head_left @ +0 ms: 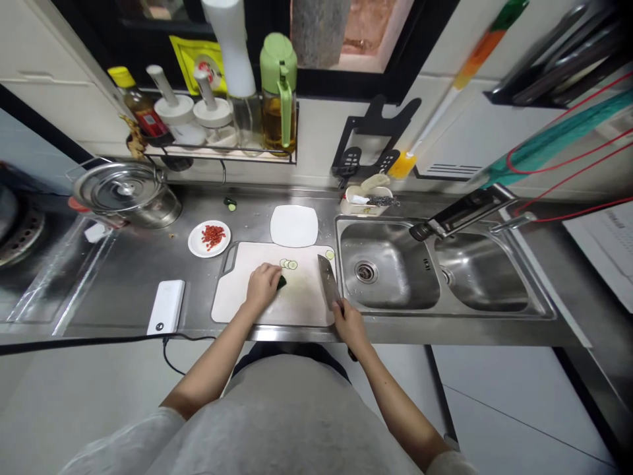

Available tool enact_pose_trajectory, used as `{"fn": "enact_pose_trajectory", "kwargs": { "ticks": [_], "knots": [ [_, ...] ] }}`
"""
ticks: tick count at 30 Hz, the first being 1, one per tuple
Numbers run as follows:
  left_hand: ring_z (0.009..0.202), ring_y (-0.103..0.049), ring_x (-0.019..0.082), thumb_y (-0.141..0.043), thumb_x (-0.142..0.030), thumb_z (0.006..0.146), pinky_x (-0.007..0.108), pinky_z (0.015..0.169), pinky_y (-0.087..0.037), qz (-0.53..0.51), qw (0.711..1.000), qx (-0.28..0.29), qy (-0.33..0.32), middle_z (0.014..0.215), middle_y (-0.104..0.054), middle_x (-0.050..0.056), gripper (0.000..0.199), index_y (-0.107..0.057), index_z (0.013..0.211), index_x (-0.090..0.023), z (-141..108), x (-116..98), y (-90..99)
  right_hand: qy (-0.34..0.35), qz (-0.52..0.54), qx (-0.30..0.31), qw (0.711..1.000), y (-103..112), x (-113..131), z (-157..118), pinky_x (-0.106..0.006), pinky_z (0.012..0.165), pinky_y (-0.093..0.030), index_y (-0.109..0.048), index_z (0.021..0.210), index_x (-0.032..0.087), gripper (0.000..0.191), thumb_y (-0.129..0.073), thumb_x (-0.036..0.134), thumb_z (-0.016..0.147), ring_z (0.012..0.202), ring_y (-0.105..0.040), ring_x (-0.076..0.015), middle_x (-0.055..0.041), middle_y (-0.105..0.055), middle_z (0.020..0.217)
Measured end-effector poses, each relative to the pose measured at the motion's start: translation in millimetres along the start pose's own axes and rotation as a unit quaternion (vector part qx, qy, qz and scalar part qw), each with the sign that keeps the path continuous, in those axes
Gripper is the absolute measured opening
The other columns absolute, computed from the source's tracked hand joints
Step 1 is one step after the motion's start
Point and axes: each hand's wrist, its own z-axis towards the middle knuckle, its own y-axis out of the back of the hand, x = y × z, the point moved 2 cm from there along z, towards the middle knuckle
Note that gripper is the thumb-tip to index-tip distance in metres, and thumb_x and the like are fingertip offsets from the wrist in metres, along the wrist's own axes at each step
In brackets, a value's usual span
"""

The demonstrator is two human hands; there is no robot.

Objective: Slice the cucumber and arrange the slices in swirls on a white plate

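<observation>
My right hand (350, 324) grips the handle of a kitchen knife (328, 280), its broad blade lying over the right edge of the white cutting board (232, 310). On the board, my left hand (263, 285) is closed over a piece of cucumber (281, 283). Only the dark green end shows past the fingers. Just beyond that hand lie a few overlapping cucumber slices (288, 264). Another round slice (330, 254) sits at the board's far right corner, near the knife tip. Touching or close to the board's far edge is a square white plate (294, 225).
Left of the board are a plate of small red pieces (210, 238), a white power bank (167, 307) and a lidded steel pot (128, 194). A cucumber end (231, 205) lies near the wall. A double sink (390, 264) with a faucet (462, 211) is at right.
</observation>
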Motion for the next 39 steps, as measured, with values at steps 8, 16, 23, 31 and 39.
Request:
{"fn": "enact_pose_trajectory", "kwargs": {
  "ticks": [8, 16, 23, 31, 39],
  "knots": [
    [0.1, -0.057, 0.021, -0.049, -0.032, 0.093, 0.037, 0.09, -0.047, 0.026, 0.996, 0.03, -0.081, 0.11, -0.064, 0.007, 0.031, -0.062, 0.12, -0.026, -33.4, 8.1, -6.7, 0.065, -0.086, 0.084, 0.991, -0.7, 51.5, 15.3, -0.025, 0.064, -0.031, -0.053, 0.113, 0.019, 0.029, -0.033, 0.034, 0.099, 0.084, -0.064, -0.0197, -0.0073, -0.07, 0.092],
    [0.1, -0.057, 0.021, -0.047, -0.032, 0.094, 0.038, 0.091, -0.047, 0.013, 0.994, 0.031, -0.106, 0.109, -0.063, 0.008, 0.031, -0.063, 0.119, -0.026, -34.9, 9.4, -7.8, 0.106, -0.131, 0.141, 0.976, -2.6, 79.8, 17.5, -0.027, 0.067, -0.034, -0.05, 0.115, 0.017, 0.028, -0.032, 0.029, 0.098, 0.087, -0.065, -0.0221, -0.0111, -0.069, 0.095],
    [0.099, -0.056, 0.021, -0.047, -0.03, 0.093, 0.04, 0.092, -0.047, 0.029, 0.993, 0.038, -0.106, 0.11, -0.063, 0.008, 0.033, -0.062, 0.122, -0.026, -33.8, 9.4, -8.0, 0.109, -0.122, 0.144, 0.976, -4.8, 84.9, 13.3, -0.027, 0.066, -0.034, -0.05, 0.115, 0.017, 0.027, -0.032, 0.028, 0.098, 0.087, -0.065, -0.0217, -0.0098, -0.069, 0.093],
    [0.099, -0.055, 0.022, -0.046, -0.03, 0.094, 0.038, 0.092, -0.046, 0.032, 0.993, 0.039, -0.107, 0.11, -0.063, 0.007, 0.033, -0.062, 0.122, -0.026, -33.5, 9.4, -8.1, 0.107, -0.125, 0.152, 0.975, -2.4, 86.9, 11.2, -0.028, 0.066, -0.035, -0.052, 0.115, 0.017, 0.028, -0.032, 0.026, 0.097, 0.088, -0.065, -0.0232, -0.0107, -0.069, 0.095],
    [0.099, -0.057, 0.02, -0.046, -0.029, 0.094, 0.038, 0.091, -0.047, 0.014, 0.993, 0.045, -0.106, 0.108, -0.064, 0.007, 0.031, -0.064, 0.12, -0.027, -30.8, 9.4, -8.2, 0.111, -0.137, 0.174, 0.969, 1.5, 82.1, 1.7, -0.028, 0.066, -0.035, -0.053, 0.112, 0.014, 0.026, -0.034, 0.024, 0.097, 0.09, -0.065, -0.0238, -0.0132, -0.069, 0.096]
  ]
}}
